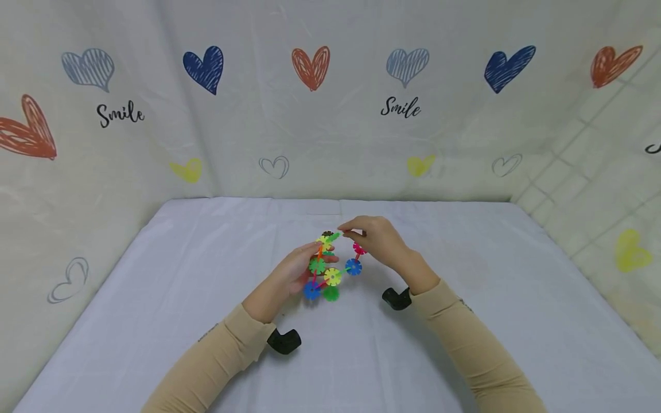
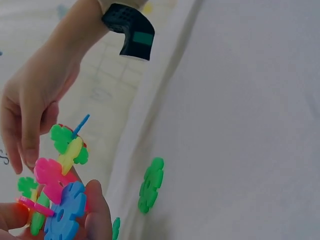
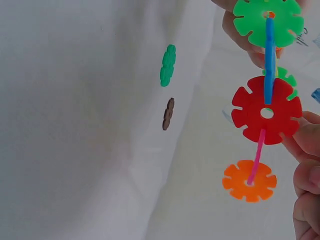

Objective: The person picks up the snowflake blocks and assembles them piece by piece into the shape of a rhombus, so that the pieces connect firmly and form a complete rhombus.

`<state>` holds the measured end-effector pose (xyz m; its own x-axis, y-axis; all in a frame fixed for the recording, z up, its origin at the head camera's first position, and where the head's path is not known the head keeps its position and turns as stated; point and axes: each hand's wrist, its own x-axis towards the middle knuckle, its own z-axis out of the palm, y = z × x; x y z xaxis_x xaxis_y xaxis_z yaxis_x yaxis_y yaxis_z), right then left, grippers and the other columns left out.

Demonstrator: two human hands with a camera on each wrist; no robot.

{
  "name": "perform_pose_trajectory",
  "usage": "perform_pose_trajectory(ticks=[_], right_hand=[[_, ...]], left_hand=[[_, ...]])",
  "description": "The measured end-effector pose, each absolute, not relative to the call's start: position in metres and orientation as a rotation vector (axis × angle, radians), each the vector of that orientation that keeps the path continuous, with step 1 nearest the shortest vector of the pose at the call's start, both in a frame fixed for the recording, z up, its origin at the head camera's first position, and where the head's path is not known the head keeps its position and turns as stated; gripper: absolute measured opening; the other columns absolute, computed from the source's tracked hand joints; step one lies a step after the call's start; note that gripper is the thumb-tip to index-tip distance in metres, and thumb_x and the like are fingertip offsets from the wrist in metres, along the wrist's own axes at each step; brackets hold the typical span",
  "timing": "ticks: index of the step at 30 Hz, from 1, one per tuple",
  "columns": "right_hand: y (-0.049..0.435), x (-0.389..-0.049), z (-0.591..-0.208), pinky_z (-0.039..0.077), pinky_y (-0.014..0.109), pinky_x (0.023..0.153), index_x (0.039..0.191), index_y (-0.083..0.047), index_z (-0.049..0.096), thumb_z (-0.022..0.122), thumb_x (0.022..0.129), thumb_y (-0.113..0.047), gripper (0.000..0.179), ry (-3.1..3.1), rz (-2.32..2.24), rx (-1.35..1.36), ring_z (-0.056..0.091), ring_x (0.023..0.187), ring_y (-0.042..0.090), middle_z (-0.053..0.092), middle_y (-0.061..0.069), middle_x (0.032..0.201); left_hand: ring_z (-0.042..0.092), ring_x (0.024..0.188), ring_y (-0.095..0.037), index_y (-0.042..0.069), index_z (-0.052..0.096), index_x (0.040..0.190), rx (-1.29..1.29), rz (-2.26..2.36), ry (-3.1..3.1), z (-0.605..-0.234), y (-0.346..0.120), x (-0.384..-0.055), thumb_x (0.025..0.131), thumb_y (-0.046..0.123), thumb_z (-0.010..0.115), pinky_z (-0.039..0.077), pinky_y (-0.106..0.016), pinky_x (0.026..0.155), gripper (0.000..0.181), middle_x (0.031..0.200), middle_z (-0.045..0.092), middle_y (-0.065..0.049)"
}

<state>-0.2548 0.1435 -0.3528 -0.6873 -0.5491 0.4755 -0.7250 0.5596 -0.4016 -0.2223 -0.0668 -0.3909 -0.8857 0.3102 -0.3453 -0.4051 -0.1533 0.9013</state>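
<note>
My left hand (image 1: 301,267) grips a chain of notched plastic flower discs in several colours. Its fingers curl round a blue disc (image 2: 65,215) in the left wrist view, beside a pink disc (image 2: 48,175). Opposite, at the chain's upper end, my right hand (image 1: 379,238) pinches the tip of a light green disc (image 1: 334,236) between thumb and forefinger. A yellow disc (image 1: 333,277) and another blue disc (image 1: 353,267) form part of the chain's lower loop. The right wrist view shows a red disc (image 3: 267,120) linked to an orange disc (image 3: 248,185) hanging free.
Apart from the chain, a green disc (image 3: 168,65) and a brown disc (image 3: 168,114) show against the white cloth (image 1: 206,241). Black wrist mounts (image 1: 284,341) jut from both sleeves. Behind the table hangs a backdrop (image 1: 351,137) printed with hearts.
</note>
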Motion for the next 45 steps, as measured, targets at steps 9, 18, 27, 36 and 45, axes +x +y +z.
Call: perform_pose_trajectory(ticks=[9,18,27,36,45], right_hand=[[0.154,-0.253,-0.355,0.049,0.028,0.061,0.109,-0.003,0.079,0.08,0.086,0.002,0.023,-2.44,0.889,0.963,0.056,0.067,0.017,0.077,0.008,0.098],[0.16,-0.252,-0.364,0.046,0.026,0.058,0.109,-0.003,0.079,0.079,0.087,0.001,0.022,-2.458,0.927,0.933,0.052,0.063,0.014,0.077,0.007,0.1],[0.164,-0.242,-0.366,0.044,0.025,0.058,0.114,-0.006,0.079,0.077,0.092,-0.007,0.022,-2.691,1.106,0.808,0.053,0.068,0.017,0.077,0.005,0.105],[0.156,-0.234,-0.367,0.052,0.033,0.077,0.114,-0.006,0.078,0.077,0.094,-0.016,0.023,-3.008,1.301,0.915,0.063,0.094,0.022,0.076,-0.002,0.099],[0.134,-0.225,-0.371,0.052,0.03,0.077,0.108,-0.012,0.077,0.079,0.091,-0.016,0.018,-3.251,1.162,1.134,0.062,0.086,0.014,0.069,-0.007,0.089]], left_hand=[[0.068,0.109,-0.023,0.006,0.034,0.157,-0.325,2.26,1.586,-0.388,-0.071,-0.23,0.112,0.032,0.04,0.059,-0.029,0.076,0.052,0.119,0.073,-0.008],[0.06,0.124,-0.03,0.005,0.045,0.151,-0.334,2.356,1.526,-0.389,-0.074,-0.232,0.113,0.029,0.037,0.058,-0.032,0.086,0.046,0.122,0.069,-0.011],[0.045,0.138,-0.036,-0.001,0.041,0.151,-0.26,2.455,1.456,-0.393,-0.078,-0.237,0.113,0.027,0.032,0.054,-0.022,0.074,0.047,0.099,0.072,0.003],[0.045,0.128,-0.03,0.009,0.034,0.152,-0.221,2.436,1.41,-0.394,-0.08,-0.237,0.113,0.031,0.032,0.049,-0.029,0.091,0.045,0.14,0.059,-0.011],[0.039,0.14,-0.037,0.014,0.022,0.161,-0.2,2.439,1.34,-0.393,-0.08,-0.237,0.112,0.03,0.028,0.033,-0.053,0.112,0.052,0.142,0.055,-0.01]])
